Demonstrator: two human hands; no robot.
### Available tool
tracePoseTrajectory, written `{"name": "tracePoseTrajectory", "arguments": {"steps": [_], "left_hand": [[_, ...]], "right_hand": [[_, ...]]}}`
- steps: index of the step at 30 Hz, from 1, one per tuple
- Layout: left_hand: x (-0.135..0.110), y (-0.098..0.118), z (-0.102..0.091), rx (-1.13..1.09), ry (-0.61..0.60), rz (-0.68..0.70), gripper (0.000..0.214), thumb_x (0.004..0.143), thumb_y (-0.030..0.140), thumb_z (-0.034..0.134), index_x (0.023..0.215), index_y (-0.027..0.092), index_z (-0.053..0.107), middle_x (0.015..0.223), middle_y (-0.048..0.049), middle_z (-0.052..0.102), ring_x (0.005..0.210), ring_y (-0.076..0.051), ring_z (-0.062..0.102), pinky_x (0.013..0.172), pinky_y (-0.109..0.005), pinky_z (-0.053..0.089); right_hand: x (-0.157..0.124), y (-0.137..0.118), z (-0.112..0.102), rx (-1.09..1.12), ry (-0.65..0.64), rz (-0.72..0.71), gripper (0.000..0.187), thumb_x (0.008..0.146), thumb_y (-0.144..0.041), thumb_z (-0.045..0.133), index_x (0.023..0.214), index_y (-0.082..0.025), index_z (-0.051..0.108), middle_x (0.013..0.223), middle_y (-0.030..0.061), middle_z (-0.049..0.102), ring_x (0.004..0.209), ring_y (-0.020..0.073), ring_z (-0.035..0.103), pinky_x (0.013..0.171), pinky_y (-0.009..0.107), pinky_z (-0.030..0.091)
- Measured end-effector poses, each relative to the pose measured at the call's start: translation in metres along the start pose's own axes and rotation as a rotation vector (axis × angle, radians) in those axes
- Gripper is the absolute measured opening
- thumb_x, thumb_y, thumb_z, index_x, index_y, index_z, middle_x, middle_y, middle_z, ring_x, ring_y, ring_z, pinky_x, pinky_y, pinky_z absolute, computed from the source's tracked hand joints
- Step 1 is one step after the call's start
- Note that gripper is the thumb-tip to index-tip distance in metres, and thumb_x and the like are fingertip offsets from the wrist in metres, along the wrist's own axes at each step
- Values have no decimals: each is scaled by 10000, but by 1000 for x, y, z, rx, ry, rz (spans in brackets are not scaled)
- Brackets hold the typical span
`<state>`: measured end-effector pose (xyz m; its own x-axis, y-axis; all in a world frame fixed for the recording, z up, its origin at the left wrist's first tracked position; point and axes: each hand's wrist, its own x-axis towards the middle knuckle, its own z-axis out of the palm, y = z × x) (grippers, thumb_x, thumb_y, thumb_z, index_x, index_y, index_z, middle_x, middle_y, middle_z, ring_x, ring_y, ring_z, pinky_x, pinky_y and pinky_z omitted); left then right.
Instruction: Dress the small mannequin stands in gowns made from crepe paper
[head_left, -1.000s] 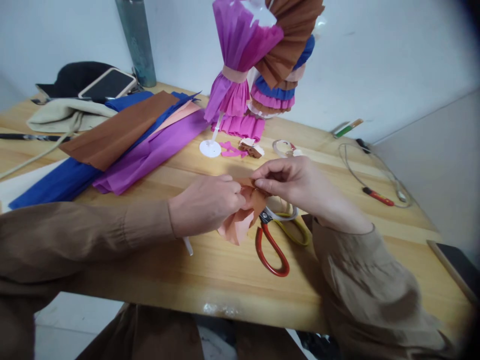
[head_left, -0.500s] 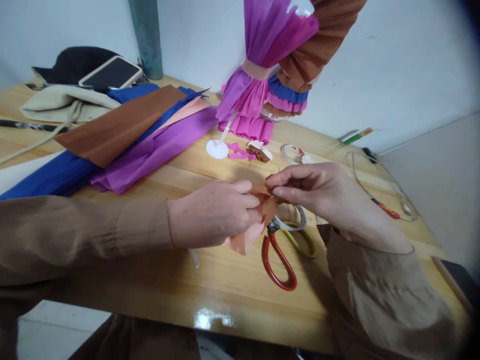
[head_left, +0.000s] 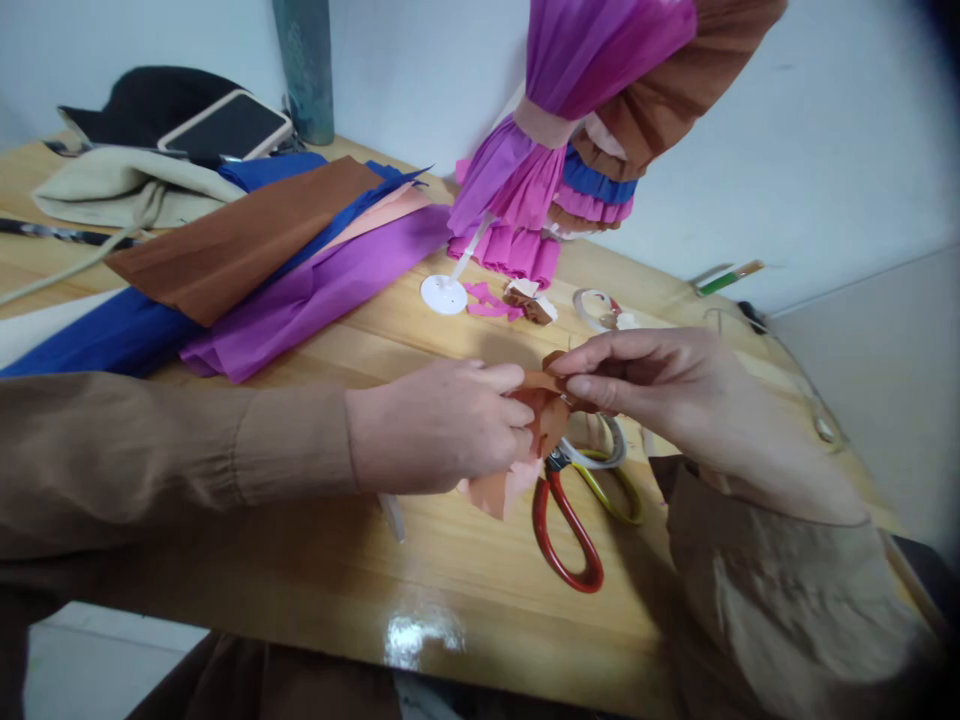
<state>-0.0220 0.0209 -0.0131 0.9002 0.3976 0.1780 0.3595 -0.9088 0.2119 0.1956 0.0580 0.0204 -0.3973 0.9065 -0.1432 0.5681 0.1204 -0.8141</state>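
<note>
Both my hands are closed on a small gathered piece of brown crepe paper (head_left: pixel 551 425) above the middle of the table. My left hand (head_left: pixel 450 425) wraps its fingers around the paper's left side, and a pale pink layer shows beneath it. With thumb and forefinger, my right hand (head_left: pixel 645 375) pinches the paper's upper right end. Just below lie scissors (head_left: pixel 568 535) with one red and one yellow handle; their blades are hidden. A roll of white tape (head_left: pixel 611 450) rests against the scissors, partly behind my right hand.
Long crepe sheets, brown (head_left: pixel 255 235), blue and purple (head_left: pixel 322 290), lie at the left. At the back stands a purple and brown ruffled paper piece (head_left: pixel 544 120) near a white round base (head_left: pixel 443 294). A phone (head_left: pixel 225 125) lies at the far left.
The view has shifted slightly, so most things sit a little farther right. Both hands keep their hold on the brown paper, with almost no visible change in grip.
</note>
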Motion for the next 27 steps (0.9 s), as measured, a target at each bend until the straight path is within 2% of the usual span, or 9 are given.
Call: {"name": "tracePoseTrajectory", "arguments": {"steps": [4, 8, 13, 18, 21, 24, 27], "left_hand": [[3, 0, 0, -100, 45, -4, 206, 939, 178, 489, 841, 181, 670, 898, -48, 686, 811, -186, 523, 777, -320, 388], [4, 0, -1, -151, 74, 2, 195, 918, 168, 534, 771, 186, 661, 857, -42, 687, 793, -179, 524, 733, -306, 397], [3, 1, 1, -157, 72, 17, 146, 911, 265, 587, 815, 190, 668, 859, -38, 685, 833, -187, 532, 777, -299, 405], [0, 5, -1, -146, 99, 31, 138, 888, 137, 554, 821, 188, 663, 863, -55, 689, 846, -199, 537, 794, -303, 412], [-1, 4, -3, -171, 84, 55, 172, 900, 128, 518, 809, 186, 652, 894, -64, 695, 860, -201, 546, 826, -306, 417], [-1, 3, -3, -174, 59, 62, 165, 885, 104, 522, 829, 189, 652, 913, -60, 698, 907, -205, 558, 849, -302, 420], [-1, 3, 0, -162, 89, 70, 183, 856, 63, 536, 818, 199, 652, 888, -48, 696, 907, -198, 562, 842, -290, 424]], "right_hand": [[1, -2, 3, -22, -13, -30, 353, 642, -509, 814, 774, -187, 754, 734, 47, 713, 635, 147, 625, 586, 279, 520], [3, -2, 7, -25, -26, -49, 321, 646, -487, 812, 762, -193, 754, 719, 44, 714, 625, 149, 622, 576, 281, 519], [3, -1, 8, -7, -49, -62, 292, 658, -460, 806, 763, -194, 748, 723, 44, 721, 633, 153, 630, 584, 285, 522], [0, -2, 3, -23, -31, -40, 284, 767, -452, 720, 864, -186, 740, 744, 51, 721, 631, 147, 632, 540, 259, 489], [1, -2, 4, -17, -12, -40, 264, 768, -407, 715, 884, -171, 729, 764, 57, 731, 561, 117, 575, 510, 253, 462], [5, -1, 7, -30, -51, -53, 224, 760, -369, 707, 847, -163, 728, 742, 54, 731, 519, 101, 535, 486, 248, 436], [7, -1, 8, -49, -100, -66, 198, 768, -359, 692, 817, -172, 734, 726, 44, 727, 539, 110, 569, 488, 246, 442]]}}
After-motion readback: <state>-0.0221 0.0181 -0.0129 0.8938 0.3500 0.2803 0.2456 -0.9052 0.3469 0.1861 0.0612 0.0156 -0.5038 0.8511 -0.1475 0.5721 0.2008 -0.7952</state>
